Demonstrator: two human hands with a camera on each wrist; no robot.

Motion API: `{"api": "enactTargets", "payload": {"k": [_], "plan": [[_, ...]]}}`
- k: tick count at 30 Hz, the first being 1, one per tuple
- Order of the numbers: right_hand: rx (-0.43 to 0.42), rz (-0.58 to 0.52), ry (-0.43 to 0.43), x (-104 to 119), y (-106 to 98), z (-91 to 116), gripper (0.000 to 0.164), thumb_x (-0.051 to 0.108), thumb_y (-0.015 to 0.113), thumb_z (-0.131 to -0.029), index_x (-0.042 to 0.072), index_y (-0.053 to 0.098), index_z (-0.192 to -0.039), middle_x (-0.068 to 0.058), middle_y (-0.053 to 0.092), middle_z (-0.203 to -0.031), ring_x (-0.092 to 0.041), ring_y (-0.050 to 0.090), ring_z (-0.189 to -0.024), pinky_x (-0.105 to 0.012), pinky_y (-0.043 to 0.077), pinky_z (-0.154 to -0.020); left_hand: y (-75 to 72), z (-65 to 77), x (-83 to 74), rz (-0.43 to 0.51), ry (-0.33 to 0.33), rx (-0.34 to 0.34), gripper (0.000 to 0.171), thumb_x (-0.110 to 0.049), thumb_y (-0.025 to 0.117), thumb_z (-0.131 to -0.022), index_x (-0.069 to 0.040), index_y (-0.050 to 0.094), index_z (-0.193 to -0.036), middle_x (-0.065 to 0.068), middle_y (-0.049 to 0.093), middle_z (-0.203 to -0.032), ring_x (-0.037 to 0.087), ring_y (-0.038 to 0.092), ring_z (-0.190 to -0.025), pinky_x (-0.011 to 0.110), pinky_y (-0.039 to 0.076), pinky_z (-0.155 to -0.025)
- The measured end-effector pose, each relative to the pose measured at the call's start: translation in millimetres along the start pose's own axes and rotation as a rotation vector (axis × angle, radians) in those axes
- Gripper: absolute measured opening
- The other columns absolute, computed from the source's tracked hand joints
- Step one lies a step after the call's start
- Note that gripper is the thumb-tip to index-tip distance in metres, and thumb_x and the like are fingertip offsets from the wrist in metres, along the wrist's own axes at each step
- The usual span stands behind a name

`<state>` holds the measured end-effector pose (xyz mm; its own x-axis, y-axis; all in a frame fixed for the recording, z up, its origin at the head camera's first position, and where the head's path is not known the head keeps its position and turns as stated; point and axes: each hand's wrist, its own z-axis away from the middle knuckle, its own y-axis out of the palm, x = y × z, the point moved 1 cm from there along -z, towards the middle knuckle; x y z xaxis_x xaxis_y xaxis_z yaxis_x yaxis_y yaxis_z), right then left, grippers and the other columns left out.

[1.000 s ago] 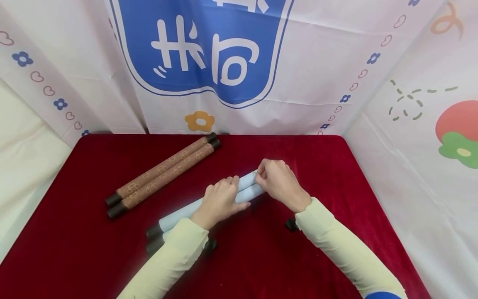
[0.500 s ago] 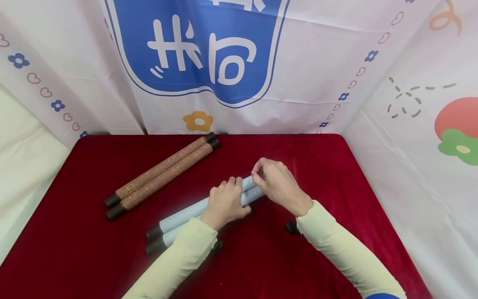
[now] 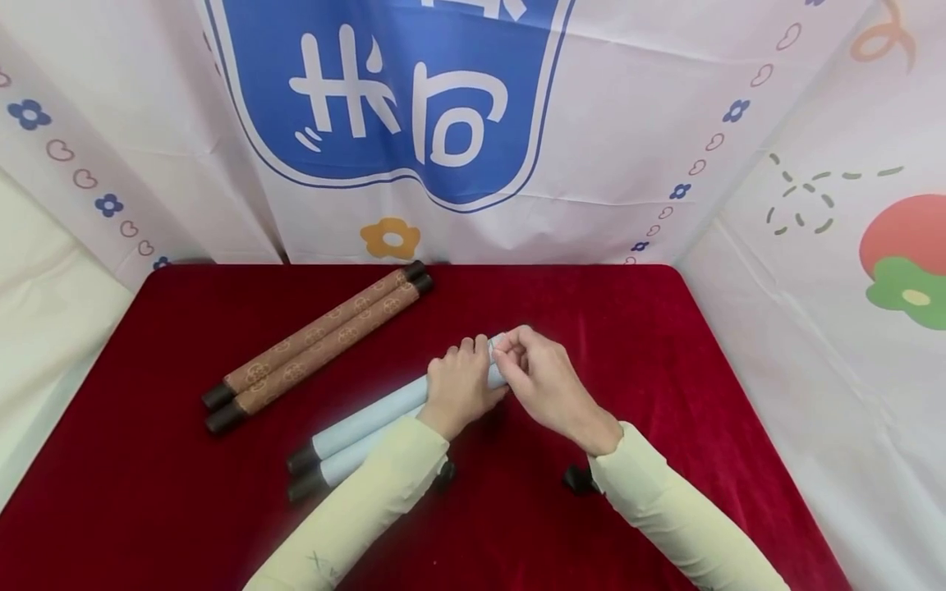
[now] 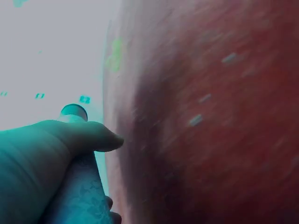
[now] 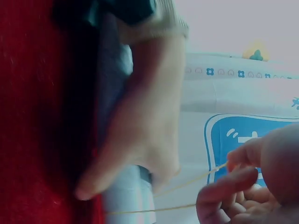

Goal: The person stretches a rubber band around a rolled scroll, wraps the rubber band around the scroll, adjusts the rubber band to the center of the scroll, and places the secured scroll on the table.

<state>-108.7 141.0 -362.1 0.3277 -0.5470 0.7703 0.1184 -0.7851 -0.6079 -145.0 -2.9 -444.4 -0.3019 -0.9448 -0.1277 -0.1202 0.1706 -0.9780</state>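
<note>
A light blue scroll (image 3: pixel 369 410), rolled from both sides into two parallel rolls with black ends, lies slantwise on the red cloth. My left hand (image 3: pixel 458 386) grips it near its far right end, thumb on the near side; the left wrist view shows that thumb lying across the patterned blue roll (image 4: pixel 81 191). Just beyond, my right hand (image 3: pixel 547 382) pinches a thin yellow cord (image 5: pixel 196 178) between thumb and fingertips. Two taut strands run from the scroll's end to those fingers in the right wrist view. The hands hide much of that end.
A brown scroll (image 3: pixel 314 349) with gold flower patterns and black ends lies parallel, farther back on the left. Red velvet (image 3: pixel 591 328) covers the table. White printed curtains (image 3: pixel 628 123) hang behind it and along its sides. A small black object (image 3: pixel 580 478) shows by the right cuff.
My left hand has slid along the light blue scroll toward its far right end. My right hand has shifted slightly nearer to me, and the two hands are closer together. The brown scroll stays put.
</note>
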Motion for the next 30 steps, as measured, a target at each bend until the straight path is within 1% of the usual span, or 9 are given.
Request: {"api": "enactTargets", "payload": {"k": [3,7,11,14,18,21,24,27,30], "plan": [[-0.01,-0.019,0.051,-0.8,1.6,7.7,0.004,0.008,0.063,-0.101,0.007,0.066,-0.099,-0.002,0.06,-0.077,-0.011,0.051,-0.063,-0.021,0.044,-0.056,-7.2,-6.7,7.8,0.07,-0.033,0.014,0.071,-0.054,0.088,-0.078,-0.004,0.062,-0.12,0.01,0.069,-0.092,0.028,0.07,-0.073,0.044,0.054,-0.056],[-0.031,0.005,0.117,-5.0,0.7,14.2,0.004,0.01,0.067,-0.098,0.009,0.069,-0.095,0.0,0.059,-0.072,-0.01,0.05,-0.061,-0.021,0.044,-0.056,-20.7,-16.2,21.3,0.206,-0.104,0.11,0.073,-0.05,0.087,-0.078,-0.005,0.058,-0.128,0.01,0.068,-0.097,0.029,0.069,-0.08,0.05,0.055,-0.069],[0.024,0.041,0.159,-12.8,-1.0,21.6,0.006,0.011,0.069,-0.096,0.007,0.072,-0.1,0.001,0.065,-0.074,-0.008,0.057,-0.062,-0.022,0.05,-0.058,-35.8,-25.6,38.4,0.344,-0.151,0.227,0.071,-0.051,0.084,-0.078,-0.01,0.057,-0.129,0.009,0.068,-0.098,0.028,0.066,-0.082,0.047,0.051,-0.074],[0.105,0.084,0.129,-18.5,-1.2,26.1,0.011,0.01,0.07,-0.095,0.003,0.073,-0.104,0.001,0.071,-0.08,-0.008,0.063,-0.066,-0.024,0.056,-0.063,-47.0,-31.3,51.8,0.458,-0.145,0.324,0.075,-0.059,0.084,-0.076,-0.012,0.057,-0.129,0.008,0.068,-0.099,0.025,0.065,-0.084,0.042,0.05,-0.073],[0.22,0.283,-0.023,-25.3,0.6,29.9,0.025,0.008,0.072,-0.095,-0.004,0.072,-0.117,-0.004,0.075,-0.092,-0.01,0.069,-0.078,-0.029,0.061,-0.074,-62.4,-34.7,65.7,0.653,-0.114,0.429,0.083,-0.064,0.087,-0.073,-0.01,0.057,-0.129,0.009,0.068,-0.105,0.025,0.065,-0.091,0.038,0.052,-0.076],[0.284,0.504,-0.185,-29.3,5.1,34.7,0.038,0.01,0.076,-0.094,-0.007,0.069,-0.127,-0.01,0.074,-0.1,-0.016,0.071,-0.086,-0.032,0.062,-0.079,-70.3,-34.8,70.0,0.719,-0.112,0.449,0.085,-0.066,0.087,-0.073,-0.01,0.056,-0.129,0.01,0.067,-0.108,0.025,0.064,-0.093,0.038,0.052,-0.08],[0.273,0.69,-0.333,-26.1,11.7,39.7,0.039,0.013,0.081,-0.09,-0.005,0.07,-0.123,-0.009,0.072,-0.096,-0.019,0.069,-0.084,-0.029,0.061,-0.077,-69.0,-35.8,69.3,0.682,-0.121,0.426,0.087,-0.07,0.084,-0.073,-0.011,0.056,-0.129,0.009,0.067,-0.108,0.025,0.064,-0.092,0.039,0.052,-0.079],[0.189,0.836,-0.474,-10.7,16.5,41.0,0.025,0.017,0.082,-0.087,0.0,0.072,-0.104,-0.004,0.066,-0.082,-0.016,0.062,-0.074,-0.026,0.057,-0.07,-62.4,-36.2,65.6,0.622,-0.134,0.419,0.089,-0.072,0.083,-0.072,-0.012,0.055,-0.131,0.009,0.066,-0.108,0.025,0.064,-0.093,0.039,0.052,-0.077],[0.099,0.955,-0.593,13.0,19.3,38.6,0.021,0.024,0.081,-0.087,0.006,0.07,-0.088,-0.002,0.062,-0.076,-0.016,0.058,-0.069,-0.026,0.052,-0.065,-56.7,-35.6,58.6,0.571,-0.128,0.42,0.087,-0.071,0.083,-0.072,-0.012,0.055,-0.129,0.008,0.066,-0.106,0.025,0.064,-0.091,0.038,0.052,-0.075]]}}
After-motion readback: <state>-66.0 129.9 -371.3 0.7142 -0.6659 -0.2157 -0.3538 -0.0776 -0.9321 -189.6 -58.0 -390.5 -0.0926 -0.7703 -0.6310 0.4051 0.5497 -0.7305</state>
